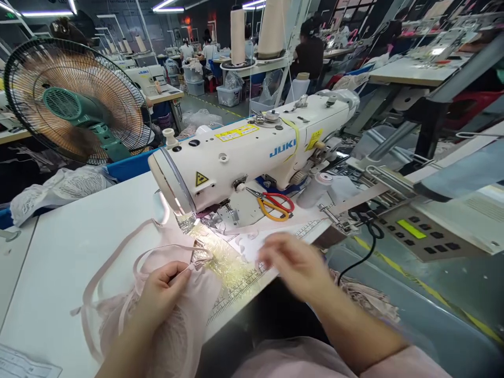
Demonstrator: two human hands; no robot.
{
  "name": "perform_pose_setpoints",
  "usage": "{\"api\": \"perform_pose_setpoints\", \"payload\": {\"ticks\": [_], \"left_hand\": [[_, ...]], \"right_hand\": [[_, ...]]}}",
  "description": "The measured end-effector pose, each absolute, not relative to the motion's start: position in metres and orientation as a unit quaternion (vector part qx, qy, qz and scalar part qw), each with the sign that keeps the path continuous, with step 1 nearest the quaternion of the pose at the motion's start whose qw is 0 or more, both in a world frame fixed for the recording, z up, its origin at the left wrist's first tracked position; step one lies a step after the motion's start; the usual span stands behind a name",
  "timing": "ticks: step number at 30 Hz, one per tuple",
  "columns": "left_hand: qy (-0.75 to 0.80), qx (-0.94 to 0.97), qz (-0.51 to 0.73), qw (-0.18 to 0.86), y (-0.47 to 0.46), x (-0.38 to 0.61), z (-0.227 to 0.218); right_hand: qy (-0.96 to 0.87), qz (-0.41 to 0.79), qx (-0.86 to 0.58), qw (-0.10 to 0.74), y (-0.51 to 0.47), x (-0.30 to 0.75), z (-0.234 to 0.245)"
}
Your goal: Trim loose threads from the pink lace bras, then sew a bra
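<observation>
My left hand (163, 291) is closed, pinching the edge of a pale pink lace bra (205, 294) between thumb and fingers. Its thin straps (94, 283) loop out across the white table to the left. Over the table's front edge hangs my right hand (293, 260), raised and smeared by motion, so its fingers are unclear. Just beyond both hands stands a white sewing machine (244, 152), its needle area lit. Scissors with red and orange handles (275, 205) lie at the machine's base. Clear tape (220, 252) covers part of the table before the needle.
A measuring scale (236, 291) runs along the table's front edge. Right of the machine are a thread cone (315, 191), a metal band feeder (338, 215) and a control panel (417, 231). A large fan (74, 105) stands back left. Other people sit at machines farther off.
</observation>
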State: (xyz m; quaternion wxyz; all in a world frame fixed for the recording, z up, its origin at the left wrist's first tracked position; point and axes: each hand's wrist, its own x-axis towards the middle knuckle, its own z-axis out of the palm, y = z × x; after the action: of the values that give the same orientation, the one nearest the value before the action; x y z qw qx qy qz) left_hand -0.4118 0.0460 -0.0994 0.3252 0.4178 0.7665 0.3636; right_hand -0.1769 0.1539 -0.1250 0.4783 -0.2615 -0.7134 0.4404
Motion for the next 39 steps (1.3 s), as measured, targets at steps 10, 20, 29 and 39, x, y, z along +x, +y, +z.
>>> {"api": "perform_pose_setpoints", "payload": {"ticks": [10,20,29,39], "left_hand": [[0.740,0.429,0.354,0.379,0.046,-0.426,-0.106],[0.745,0.413,0.357,0.383,0.048,-0.424,-0.106],[0.741,0.405,0.369,0.387,0.046,-0.424,-0.107],[0.737,0.405,0.365,0.401,0.048,-0.426,-0.108]], "right_hand": [[-0.841,0.378,-0.197,0.335,0.125,-0.271,-0.147],[-0.852,0.351,-0.193,0.338,0.127,-0.274,-0.149],[-0.859,0.340,-0.186,0.335,0.128,-0.273,-0.148],[-0.854,0.344,-0.182,0.346,0.127,-0.273,-0.147]]}}
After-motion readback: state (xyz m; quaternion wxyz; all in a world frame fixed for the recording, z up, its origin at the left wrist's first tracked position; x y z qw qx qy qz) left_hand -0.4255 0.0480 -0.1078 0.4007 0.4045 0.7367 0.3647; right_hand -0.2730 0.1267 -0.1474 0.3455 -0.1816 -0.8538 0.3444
